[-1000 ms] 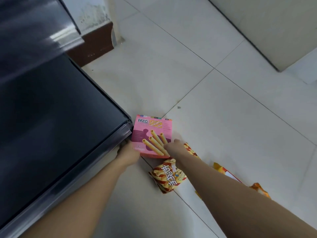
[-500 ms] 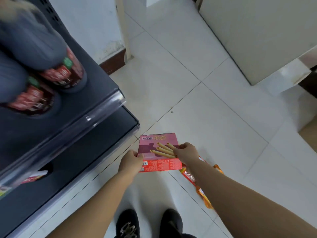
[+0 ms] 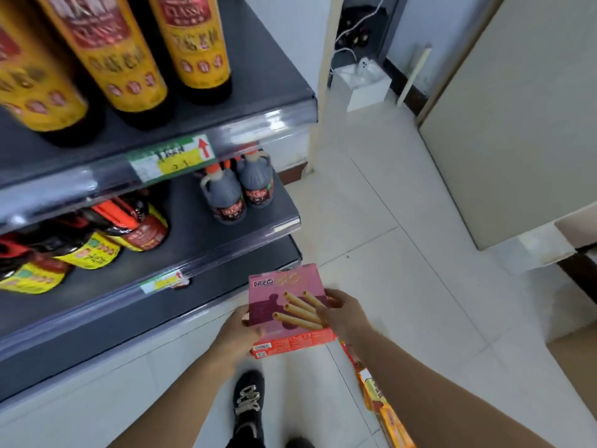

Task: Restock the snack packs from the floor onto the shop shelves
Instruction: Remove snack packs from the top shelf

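Change: the flat pink cardboard box of wafer rolls is off the floor now; a second ago it lay on the tiles against the base of the dark shelving unit, and half a second ago it was only just lifted.
Box position: held in the air at about 6 o'clock in the view, level with the front lip of the lowest grey metal shelf and just beside it, printed face up, red side panel toward the person.
Left hand: grip closed on the box's left edge, thumb on top.
Right hand: grip closed on the right edge, fingers spread over the printed face.
View: it has swung up from the floor to the shelves, so dark bottles with yellow labels show at 11 o'clock.
Still on the floor: orange and yellow foil snack packs at 5 o'clock, partly hidden under the right forearm.
Meaning for the task: pick-up looks done; placing the box on a shelf remains, then the other packs.
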The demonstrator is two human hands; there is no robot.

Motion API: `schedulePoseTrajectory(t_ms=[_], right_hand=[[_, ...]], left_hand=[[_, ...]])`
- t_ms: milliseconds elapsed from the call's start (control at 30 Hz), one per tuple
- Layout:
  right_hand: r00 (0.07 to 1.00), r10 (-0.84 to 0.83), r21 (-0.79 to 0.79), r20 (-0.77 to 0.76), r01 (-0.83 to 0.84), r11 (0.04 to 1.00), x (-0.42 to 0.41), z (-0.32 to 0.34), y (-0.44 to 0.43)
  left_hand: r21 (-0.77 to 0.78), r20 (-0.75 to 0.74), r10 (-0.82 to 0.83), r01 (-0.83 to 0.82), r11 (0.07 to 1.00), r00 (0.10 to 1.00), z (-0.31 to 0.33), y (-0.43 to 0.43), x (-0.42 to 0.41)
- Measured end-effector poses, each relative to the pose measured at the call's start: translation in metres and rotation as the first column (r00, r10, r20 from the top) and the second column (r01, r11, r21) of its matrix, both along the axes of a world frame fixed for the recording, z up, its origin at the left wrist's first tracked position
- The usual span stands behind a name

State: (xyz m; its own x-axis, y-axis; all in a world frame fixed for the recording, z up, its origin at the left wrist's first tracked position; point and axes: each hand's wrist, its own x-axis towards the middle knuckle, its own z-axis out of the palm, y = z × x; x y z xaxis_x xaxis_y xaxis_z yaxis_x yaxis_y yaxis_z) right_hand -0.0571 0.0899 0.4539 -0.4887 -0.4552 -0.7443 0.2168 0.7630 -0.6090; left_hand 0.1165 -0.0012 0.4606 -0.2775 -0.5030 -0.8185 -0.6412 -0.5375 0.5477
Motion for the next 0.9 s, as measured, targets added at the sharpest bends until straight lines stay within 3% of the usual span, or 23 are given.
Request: schedulePoseTrajectory(t_ms=[200,400,567,900], right_hand=[[0.98,0.2,-0.101,-0.021,-0.201,0.974,0.066,0.071,-0.007],[0.907,0.41,-0.238,-0.098,-0.422,0.875,0.152,0.137,-0.026],[0.788,0.607,-0.341,-0.105,-0.602,0.722,0.239,0.181,-0.042],[0.536,0.762,-0.403,-0.364,-0.828,0.39,0.461,0.248,-0.043]], left_hand=[[-0.084,-0.039,0.308,-0.31,0.947,0.951,0.072,0.031,0.077],[-0.137,-0.151,0.602,-0.62,0.773,0.784,0.137,0.055,0.168],[-0.236,-0.162,0.718,-0.733,0.638,0.677,0.178,0.07,0.262],[-0.441,-0.239,0.844,-0.828,0.346,0.479,0.239,0.127,0.47]])
